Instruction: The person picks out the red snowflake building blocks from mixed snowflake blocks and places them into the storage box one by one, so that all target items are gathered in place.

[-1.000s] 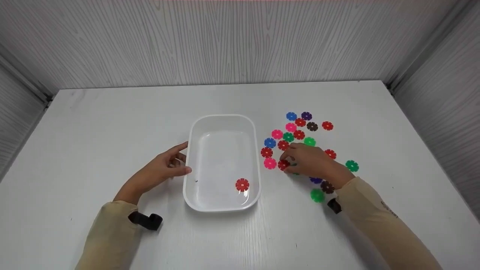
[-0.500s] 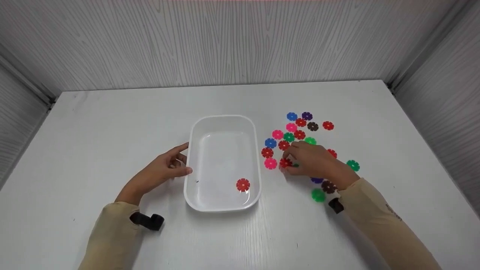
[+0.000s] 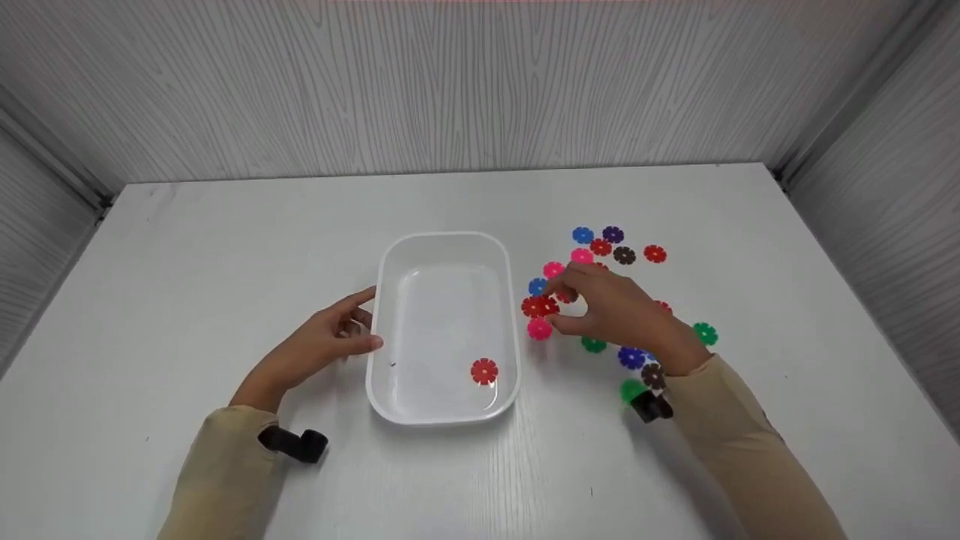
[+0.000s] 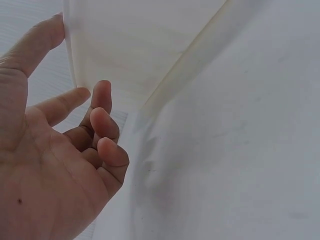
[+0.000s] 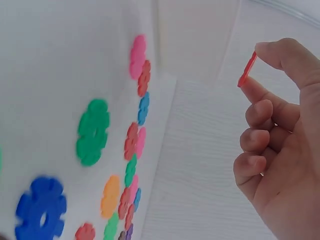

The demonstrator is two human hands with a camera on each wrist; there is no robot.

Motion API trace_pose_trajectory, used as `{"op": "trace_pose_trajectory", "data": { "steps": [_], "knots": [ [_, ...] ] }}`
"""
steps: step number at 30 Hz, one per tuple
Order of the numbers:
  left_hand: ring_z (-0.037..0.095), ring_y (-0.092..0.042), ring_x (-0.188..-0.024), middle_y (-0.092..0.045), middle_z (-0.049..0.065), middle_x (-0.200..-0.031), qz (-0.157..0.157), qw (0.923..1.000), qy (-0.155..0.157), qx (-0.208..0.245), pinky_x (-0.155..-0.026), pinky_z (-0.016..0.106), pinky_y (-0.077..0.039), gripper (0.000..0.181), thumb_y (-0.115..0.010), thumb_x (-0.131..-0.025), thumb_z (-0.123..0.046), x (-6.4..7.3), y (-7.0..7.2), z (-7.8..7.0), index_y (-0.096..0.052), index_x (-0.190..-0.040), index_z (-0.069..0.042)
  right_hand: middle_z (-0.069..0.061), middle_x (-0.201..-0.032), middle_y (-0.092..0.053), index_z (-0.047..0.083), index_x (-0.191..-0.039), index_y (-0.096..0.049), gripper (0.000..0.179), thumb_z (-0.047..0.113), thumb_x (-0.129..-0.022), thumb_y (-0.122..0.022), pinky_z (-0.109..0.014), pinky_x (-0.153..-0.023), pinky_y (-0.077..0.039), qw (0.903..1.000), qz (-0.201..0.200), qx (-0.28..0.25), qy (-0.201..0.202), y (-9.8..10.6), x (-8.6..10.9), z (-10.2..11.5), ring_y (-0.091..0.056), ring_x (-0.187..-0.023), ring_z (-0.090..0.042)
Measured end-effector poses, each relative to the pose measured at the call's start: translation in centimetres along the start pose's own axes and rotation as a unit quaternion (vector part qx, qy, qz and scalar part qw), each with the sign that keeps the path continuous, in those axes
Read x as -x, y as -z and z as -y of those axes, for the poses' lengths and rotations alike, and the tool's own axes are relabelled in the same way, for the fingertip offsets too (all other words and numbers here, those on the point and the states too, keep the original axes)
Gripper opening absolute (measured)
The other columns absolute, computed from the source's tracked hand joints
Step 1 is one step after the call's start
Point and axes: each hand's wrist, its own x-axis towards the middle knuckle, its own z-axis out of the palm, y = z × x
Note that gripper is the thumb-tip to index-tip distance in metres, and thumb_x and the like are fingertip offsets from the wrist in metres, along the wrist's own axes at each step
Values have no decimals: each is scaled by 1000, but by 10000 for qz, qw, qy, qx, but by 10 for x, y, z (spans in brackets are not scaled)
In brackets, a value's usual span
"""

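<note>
My right hand (image 3: 611,311) pinches a red interlocking disc (image 5: 247,69), notched like a flower, between thumb and forefinger; its other fingers are curled. The disc is lifted off the table and overlaps another red disc (image 3: 530,307) in the head view. Beside the pile stands a white rectangular tray (image 3: 442,315) with one red disc (image 3: 484,371) lying flat in its near right corner. My left hand (image 3: 319,339) touches the tray's left side with thumb and forefinger extended. In the left wrist view, the fingertips meet the tray wall (image 4: 125,45) and the remaining fingers curl loosely beneath.
Right of the tray, several loose discs are spread flat on the white table (image 3: 247,240): a pink disc (image 3: 539,329), a green disc (image 3: 705,334), a dark blue disc (image 5: 42,210), an orange disc (image 5: 110,196) and others. A wood-grain panel (image 3: 450,90) rises behind the table.
My right hand has picked up a red disc from the pile's near side and moved it up and left toward the tray. The left hand and tray have stayed in place.
</note>
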Motion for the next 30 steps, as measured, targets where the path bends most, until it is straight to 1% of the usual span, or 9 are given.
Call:
{"op": "trace_pose_trajectory", "data": {
  "steps": [2, 6, 9, 12, 17, 20, 23, 27, 30],
  "knots": [
    [16, -49, -94, -53, 7, -114, -18, 10000, -7, 28, -75, 23, -41, 75, -70, -87, -29, 0, 0, 0, -32, -151, -19, -6, -106, -61, 16, -117, -63, 43, 27, -79, -79, -34, -76, -56, 9998, -88, -134, 102, 0, -2, 5, -56, -97, -20],
    [15, -48, -94, -52, 7, -113, 5, 9999, -39, 129, -76, 22, -40, 76, -71, -87, -26, -1, 0, 1, -32, -151, -17, -7, -104, -62, 13, -116, -63, 46, 22, -75, -82, -33, -75, -56, 9979, -329, -345, 430, -3, -7, 12, -56, -94, -20],
    [14, -48, -92, -51, 8, -113, 21, 9999, -61, 135, -75, 22, -40, 75, -70, -87, -25, -1, 0, 0, -31, -151, -16, -5, -102, -62, 13, -116, -64, 44, 22, -76, -81, -31, -73, -56, 9963, -419, -464, 584, -7, -11, 19, -56, -92, -19],
    [14, -49, -91, -51, 8, -114, -13, 9999, -60, 80, -73, 22, -42, 75, -70, -87, -26, -2, 0, -1, -32, -151, -16, -4, -99, -60, 13, -117, -64, 41, 23, -80, -78, -27, -69, -54, 9953, -417, -566, 670, -9, -16, 28, -55, -89, -19],
    [14, -49, -91, -51, 9, -116, -2, 9999, -52, 115, -73, 22, -42, 75, -70, -87, -26, -2, 1, 0, -32, -151, -17, -8, -98, -58, 11, -118, -63, 38, 24, -84, -74, -25, -67, -49, 9939, -319, -648, 838, -14, -24, 41, -56, -90, -24],
    [14, -49, -92, -51, 8, -117, -16, 9998, 4, 180, -74, 21, -41, 75, -70, -87, -27, -1, 1, 1, -32, -151, -19, -9, -100, -58, 11, -119, -63, 38, 25, -85, -72, -26, -68, -51, 9940, -256, -631, 857, -16, -28, 48, -56, -92, -26],
    [15, -49, -92, -51, 9, -117, -33, 9998, -15, 206, -75, 22, -42, 75, -70, -87, -27, -1, 1, 3, -33, -151, -19, -7, -103, -59, 14, -121, -63, 38, 28, -86, -72, -26, -70, -53, 9950, -217, -561, 792, -18, -31, 54, -56, -92, -22],
    [15, -49, -91, -51, 10, -116, -5, 9996, -53, 260, -74, 22, -43, 75, -70, -87, -25, -3, 0, 5, -32, -151, -18, -6, -109, -58, 16, -131, -58, 49, 32, -87, -71, -25, -68, -53, 9964, -193, -477, 672, -21, -32, 56, -54, -90, -17],
    [15, -50, -91, -51, 9, -116, 27, 9994, -67, 324, -74, 22, -43, 76, -71, -87, -25, -5, 0, 5, -32, -151, -18, -7, -109, -57, 16, -136, -53, 56, 32, -86, -72, -24, -65, -52, 9960, -279, -510, 675, -23, -32, 53, -54, -84, -17]
  ]
}}
